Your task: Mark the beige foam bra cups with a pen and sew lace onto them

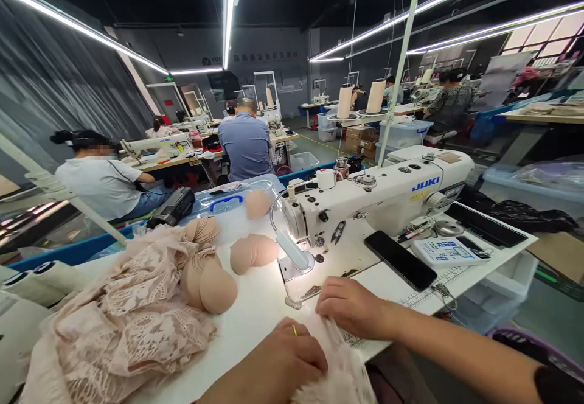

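Pale pink lace fabric (pixel 340 370) hangs over the table's front edge between my hands. My left hand (pixel 289 355), with a ring on one finger, is closed on the fabric from the left. At its upper end my right hand (pixel 349 306) pinches the same fabric, fingers bent down near the machine bed. Just beyond stands a white sewing machine (pixel 365 194), its lamp lit over the needle area; the needle itself is hard to make out. Beige moulded cups (pixel 253 252) lie left of the machine, and a heap of lace (pixel 137 306) with stacked cups covers the table's left side.
Right of the needle area lie a black phone (pixel 400 260), small thread snips (pixel 338 232) and a white-and-blue box (pixel 447 250). Thread cones (pixel 375 96) stand on a rack behind the machine. Co-workers (pixel 245 139) sit at other machines farther back.
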A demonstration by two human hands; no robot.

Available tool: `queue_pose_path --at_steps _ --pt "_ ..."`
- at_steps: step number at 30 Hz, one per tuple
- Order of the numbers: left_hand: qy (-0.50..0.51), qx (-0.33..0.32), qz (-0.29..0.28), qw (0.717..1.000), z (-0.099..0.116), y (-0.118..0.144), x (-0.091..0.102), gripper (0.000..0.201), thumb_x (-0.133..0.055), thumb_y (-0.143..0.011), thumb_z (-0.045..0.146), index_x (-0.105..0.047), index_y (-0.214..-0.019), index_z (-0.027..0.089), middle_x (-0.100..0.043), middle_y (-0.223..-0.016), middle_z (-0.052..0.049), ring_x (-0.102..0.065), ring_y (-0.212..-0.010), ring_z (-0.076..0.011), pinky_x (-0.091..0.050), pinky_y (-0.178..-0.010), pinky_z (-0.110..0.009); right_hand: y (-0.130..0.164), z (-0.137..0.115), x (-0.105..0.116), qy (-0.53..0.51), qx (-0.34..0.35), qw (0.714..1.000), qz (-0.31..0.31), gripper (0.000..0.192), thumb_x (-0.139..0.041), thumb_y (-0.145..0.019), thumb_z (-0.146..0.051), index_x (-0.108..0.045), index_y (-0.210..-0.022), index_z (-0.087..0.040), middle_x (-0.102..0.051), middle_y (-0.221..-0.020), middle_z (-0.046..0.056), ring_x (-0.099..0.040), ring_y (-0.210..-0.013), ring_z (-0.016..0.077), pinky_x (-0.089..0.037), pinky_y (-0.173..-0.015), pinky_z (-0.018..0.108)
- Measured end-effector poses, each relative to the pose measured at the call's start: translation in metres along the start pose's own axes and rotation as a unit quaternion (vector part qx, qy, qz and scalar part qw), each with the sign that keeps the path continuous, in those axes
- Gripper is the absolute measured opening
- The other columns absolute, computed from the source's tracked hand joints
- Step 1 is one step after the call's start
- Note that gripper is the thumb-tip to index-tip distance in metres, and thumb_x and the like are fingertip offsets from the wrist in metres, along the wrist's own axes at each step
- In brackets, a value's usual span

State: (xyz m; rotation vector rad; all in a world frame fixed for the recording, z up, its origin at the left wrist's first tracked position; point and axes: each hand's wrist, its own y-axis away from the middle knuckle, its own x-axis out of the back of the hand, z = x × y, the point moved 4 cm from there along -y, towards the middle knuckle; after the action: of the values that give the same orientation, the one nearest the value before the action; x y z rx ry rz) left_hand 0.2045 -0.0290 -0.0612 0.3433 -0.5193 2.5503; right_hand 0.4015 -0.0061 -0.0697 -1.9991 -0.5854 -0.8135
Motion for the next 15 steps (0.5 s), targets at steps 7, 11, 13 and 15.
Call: queue_pose_path --at_steps 7,11,13,15 --pt "-0.322 -0.042 -0.307 0.894 0.006 -0.064 0.02 0.023 -0.074 -0.067 0.0 -0.07 -0.071 0.023 -0.07 -0.121 0.0 -0.062 -0.111 -0.0257 -0.038 -0.109 -0.048 -0.04 0.066 -0.013 0.235 0.119 0.963 -0.052 0.028 -0.053 -0.099 -0.008 -0.061 -0.075 -0.02 -0.068 -0.079 0.001 -0.054 -0.085 0.0182 -0.032 -0.069 0.03" --pt "-0.314 0.012 -0.295 0.902 0.003 -0.07 0.023 0.018 -0.074 -0.078 0.01 -0.068 -0.067 0.022 -0.067 -0.124 0.001 -0.061 -0.108 -0.0248 -0.039 -0.109 -0.049 -0.031 0.069 -0.007 0.179 0.069 0.98 -0.05 0.025 -0.051 -0.094 -0.003 -0.065 -0.082 -0.019 -0.072 -0.088 0.001 -0.057 -0.09 0.0181 -0.036 -0.077 0.031" --pt "-0.314 0.027 -0.279 0.907 -0.001 -0.066 0.019 0.017 -0.073 -0.08 0.01 -0.069 -0.07 0.023 -0.066 -0.127 0.0 -0.059 -0.113 -0.0277 -0.038 -0.11 -0.052 -0.027 0.066 -0.004 0.142 0.05 0.987 -0.061 0.023 -0.052 -0.096 -0.005 -0.069 -0.091 -0.021 -0.074 -0.093 0.0 -0.057 -0.089 0.0178 -0.037 -0.079 0.032" --pt "-0.316 0.038 -0.257 0.913 -0.005 -0.06 0.015 0.017 -0.074 -0.079 0.009 -0.072 -0.073 0.025 -0.065 -0.129 -0.001 -0.056 -0.118 -0.0312 -0.037 -0.108 -0.055 -0.025 0.066 -0.003 0.126 0.031 0.989 -0.07 0.02 -0.055 -0.097 -0.008 -0.07 -0.095 -0.021 -0.075 -0.099 0.0 -0.058 -0.09 0.0183 -0.037 -0.08 0.032"
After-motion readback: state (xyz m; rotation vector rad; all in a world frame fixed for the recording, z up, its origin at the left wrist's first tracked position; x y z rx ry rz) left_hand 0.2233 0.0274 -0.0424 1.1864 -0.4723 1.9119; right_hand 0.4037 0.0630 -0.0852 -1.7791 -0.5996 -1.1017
